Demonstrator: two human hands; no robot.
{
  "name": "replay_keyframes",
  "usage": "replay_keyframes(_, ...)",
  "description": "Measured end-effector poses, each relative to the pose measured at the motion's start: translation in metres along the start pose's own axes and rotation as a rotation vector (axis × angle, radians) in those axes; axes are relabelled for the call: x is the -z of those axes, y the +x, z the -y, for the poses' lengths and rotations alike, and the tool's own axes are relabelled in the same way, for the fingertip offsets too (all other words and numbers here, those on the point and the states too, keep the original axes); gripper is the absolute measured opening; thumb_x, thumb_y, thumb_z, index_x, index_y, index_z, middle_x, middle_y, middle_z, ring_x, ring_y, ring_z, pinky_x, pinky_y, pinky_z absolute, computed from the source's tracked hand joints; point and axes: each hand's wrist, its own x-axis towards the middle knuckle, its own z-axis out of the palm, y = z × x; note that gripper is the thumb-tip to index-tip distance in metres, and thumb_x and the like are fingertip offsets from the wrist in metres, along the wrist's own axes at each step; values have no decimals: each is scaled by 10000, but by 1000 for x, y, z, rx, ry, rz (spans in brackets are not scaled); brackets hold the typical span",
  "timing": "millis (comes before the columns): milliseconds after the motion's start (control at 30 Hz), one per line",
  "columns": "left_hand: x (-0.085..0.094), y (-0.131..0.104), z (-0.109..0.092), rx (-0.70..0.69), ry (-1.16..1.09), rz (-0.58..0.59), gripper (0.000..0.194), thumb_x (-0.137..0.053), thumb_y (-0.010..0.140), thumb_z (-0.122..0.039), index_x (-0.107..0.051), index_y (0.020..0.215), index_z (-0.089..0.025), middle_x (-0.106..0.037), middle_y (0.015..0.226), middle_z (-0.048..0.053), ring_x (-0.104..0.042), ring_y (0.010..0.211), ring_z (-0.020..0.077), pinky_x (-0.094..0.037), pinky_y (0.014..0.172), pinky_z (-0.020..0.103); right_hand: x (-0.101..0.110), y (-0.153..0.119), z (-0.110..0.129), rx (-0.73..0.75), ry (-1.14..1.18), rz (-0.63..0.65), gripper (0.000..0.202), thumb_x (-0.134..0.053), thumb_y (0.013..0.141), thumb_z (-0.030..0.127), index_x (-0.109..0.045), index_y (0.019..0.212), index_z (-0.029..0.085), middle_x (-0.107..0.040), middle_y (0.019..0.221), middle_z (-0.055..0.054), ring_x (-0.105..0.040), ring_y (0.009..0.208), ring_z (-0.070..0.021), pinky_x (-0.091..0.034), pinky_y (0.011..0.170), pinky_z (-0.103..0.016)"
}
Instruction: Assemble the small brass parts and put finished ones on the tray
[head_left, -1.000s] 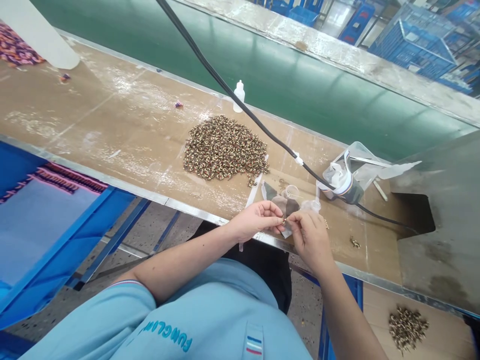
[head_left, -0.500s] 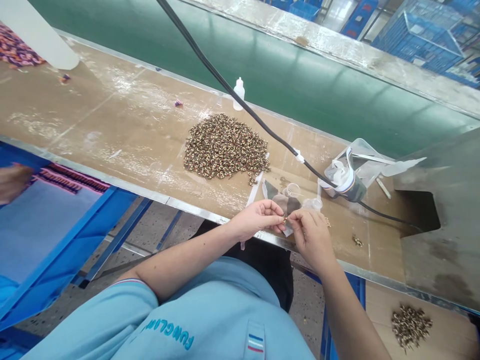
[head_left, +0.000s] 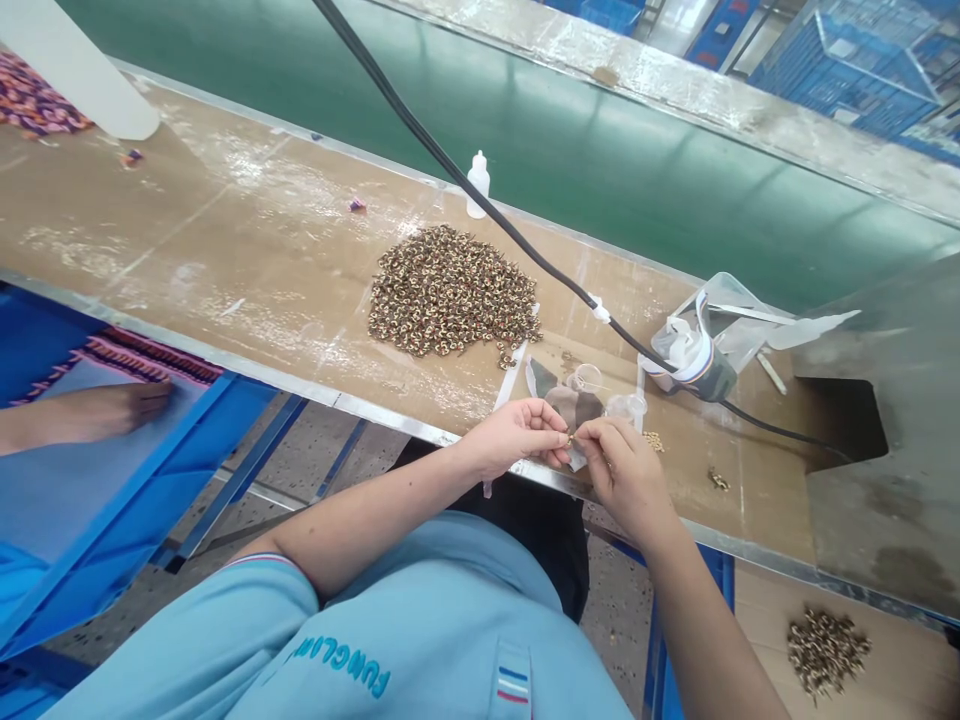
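My left hand [head_left: 517, 437] and my right hand [head_left: 619, 465] meet at the near edge of the bench, fingertips pinched together. Between them is a tiny gold-coloured piece [head_left: 571, 440], too small to make out fully. Just beyond the fingers lie a grey and brown cloth [head_left: 574, 403] and small clear plastic cups [head_left: 585, 378]. A large heap of small gold and dark brown pieces [head_left: 454, 290] is spread on the bench past my left hand. Some tiny gold parts [head_left: 654, 441] lie right of my right hand, and a few brown-gold pieces [head_left: 718, 480] farther right.
A white squeeze bottle [head_left: 478, 185] stands at the bench's far edge. A black cable [head_left: 450, 165] crosses above the bench to the right. A smaller heap [head_left: 827, 650] lies on a lower surface at bottom right. A co-worker's hand [head_left: 142, 402] is over a blue tray at left.
The co-worker's hand has reached farther right over the blue tray. My two hands keep nearly the same pinch and place; the view has shifted slightly.
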Motion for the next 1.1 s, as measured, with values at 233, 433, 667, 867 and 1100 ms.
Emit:
replay_keyframes(233, 0, 0, 3, -29, 22, -4, 290, -778, 645, -195, -524, 760, -120, -671, 562, 24, -644, 517, 104, -495, 550, 203, -2, -2, 1, -34, 50, 3, 129, -432, 911, 165, -538, 857, 214, -608, 811, -30, -561, 760, -135, -455, 676, -255)
replay_keyframes(433, -1, -1, 6, -101, 50, -11, 289, -768, 665, -235, -524, 778, -129, -660, 584, 3, -649, 566, 103, -518, 598, 220, -6, -10, 2, -94, 24, -80, 113, -469, 903, 192, -573, 881, 231, -626, 833, -29, -595, 775, -140, -483, 690, -268)
replay_keyframes(667, 1, -2, 9, -134, 44, -4, 338, -781, 648, -309, -529, 782, -126, -664, 607, 5, -644, 582, 92, -518, 610, 212, -9, -21, 10, -103, 9, -216, 289, -539, 863, 146, -605, 1114, 274, -639, 917, -38, -623, 813, -149, -521, 710, -275)
replay_keyframes(867, -1, -1, 9, -147, 10, -11, 389, -804, 609, -346, -522, 763, -126, -655, 595, -3, -629, 565, 84, -508, 592, 202, -22, -27, 17, -79, 68, -255, 475, -524, 859, 109, -515, 1295, 296, -636, 996, -62, -632, 880, -167, -542, 735, -293)
replay_keyframes(1100, -3, -3, 9, -207, 34, -34, 379, -792, 621, -358, -524, 754, -125, -646, 618, -4, -627, 592, 81, -505, 617, 203, -26, -27, 16, -94, 101, -272, 428, -528, 859, 109, -555, 1252, 276, -641, 1000, -53, -630, 882, -140, -537, 753, -265)
